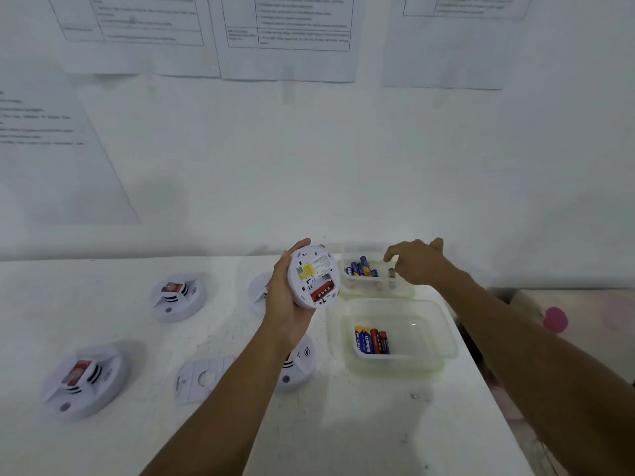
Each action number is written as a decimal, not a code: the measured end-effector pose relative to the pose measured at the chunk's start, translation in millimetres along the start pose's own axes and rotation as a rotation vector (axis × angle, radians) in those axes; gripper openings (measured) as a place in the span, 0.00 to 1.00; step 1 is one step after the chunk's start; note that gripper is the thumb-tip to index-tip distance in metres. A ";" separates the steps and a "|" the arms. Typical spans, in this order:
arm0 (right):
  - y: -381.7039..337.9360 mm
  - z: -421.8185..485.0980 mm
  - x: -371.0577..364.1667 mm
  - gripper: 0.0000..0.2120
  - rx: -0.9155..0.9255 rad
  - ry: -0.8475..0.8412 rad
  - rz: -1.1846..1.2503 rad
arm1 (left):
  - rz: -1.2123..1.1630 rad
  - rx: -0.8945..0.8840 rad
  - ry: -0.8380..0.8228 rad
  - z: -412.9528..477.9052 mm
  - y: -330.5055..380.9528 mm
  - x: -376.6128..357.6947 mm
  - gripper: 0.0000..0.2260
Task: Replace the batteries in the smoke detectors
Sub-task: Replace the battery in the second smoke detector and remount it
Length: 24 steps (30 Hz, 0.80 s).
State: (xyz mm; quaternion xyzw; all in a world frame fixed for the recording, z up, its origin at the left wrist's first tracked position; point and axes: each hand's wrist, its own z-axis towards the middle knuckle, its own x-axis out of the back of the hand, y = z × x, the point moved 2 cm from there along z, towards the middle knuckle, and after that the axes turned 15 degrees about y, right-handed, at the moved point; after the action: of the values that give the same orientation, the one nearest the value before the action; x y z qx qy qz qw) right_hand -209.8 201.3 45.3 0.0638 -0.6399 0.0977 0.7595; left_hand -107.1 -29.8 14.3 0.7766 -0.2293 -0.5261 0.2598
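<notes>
Above the white worktop (343, 424), near its far edge, grips in the left hand (287, 300) a round white smoke detector (314, 274), tilted, back side toward the camera. Thumb over the top rim, the other fingers hidden behind. In the open slot of the back, one red battery (322, 292); above it a yellow sticker (305, 271).

Reaches with the right hand (417, 264) over the far clear box (407, 293), fingers bent down just beside a small grey cylinder (391, 273); cannot tell whether pinching it or only near it. In the same box, on its left side, blue batteries (360, 267).

Nearer, a second clear box (445, 341) with mixed batteries (372, 341), blue, yellow and red, lying side by side.

On the left part of the worktop, a far detector (177, 297) and a near detector (86, 379), each with a red label on top. Beside the left forearm, a flat white plate (202, 377). Under that forearm, partly hidden, one more detector (299, 365).
</notes>
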 end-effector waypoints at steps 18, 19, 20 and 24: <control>-14.0 25.0 -25.5 0.11 -0.065 -0.104 -0.037 | -0.021 -0.003 0.023 21.3 1.9 12.3 0.16; -15.0 24.2 -24.0 0.10 -0.060 -0.106 -0.039 | -0.025 -0.001 0.024 21.0 1.5 12.1 0.16; -15.3 23.1 -22.6 0.09 -0.063 -0.102 -0.032 | -0.029 0.000 0.023 20.6 0.9 12.2 0.16; -12.2 19.6 -15.1 0.05 -0.130 0.027 0.111 | -0.029 -0.005 0.019 17.2 1.2 11.8 0.16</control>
State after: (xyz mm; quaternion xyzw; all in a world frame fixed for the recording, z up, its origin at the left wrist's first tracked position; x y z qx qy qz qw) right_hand -228.2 184.1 34.1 -0.0225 -0.6372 0.0989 0.7640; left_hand -119.2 -41.0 1.5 0.7841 -0.2143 -0.5230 0.2563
